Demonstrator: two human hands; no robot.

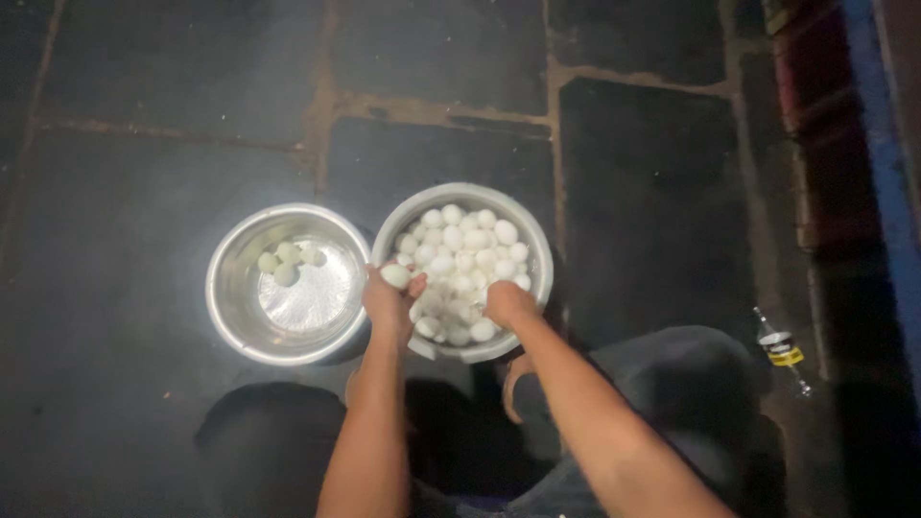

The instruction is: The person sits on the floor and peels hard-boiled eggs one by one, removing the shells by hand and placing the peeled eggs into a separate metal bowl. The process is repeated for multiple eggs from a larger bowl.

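Two steel bowls stand side by side on a dark stone floor. The right bowl is heaped with several white eggs. The left bowl holds a few eggs near its far side. My left hand is at the near left rim of the full bowl and grips one white egg in its fingertips. My right hand reaches down into the full bowl's near side, fingers curled among the eggs; what it grips is hidden.
Dark stone slabs with pale joints surround the bowls. A small bottle lies on the floor at the right. My knees flank the bowls. A red and blue edge runs along the far right.
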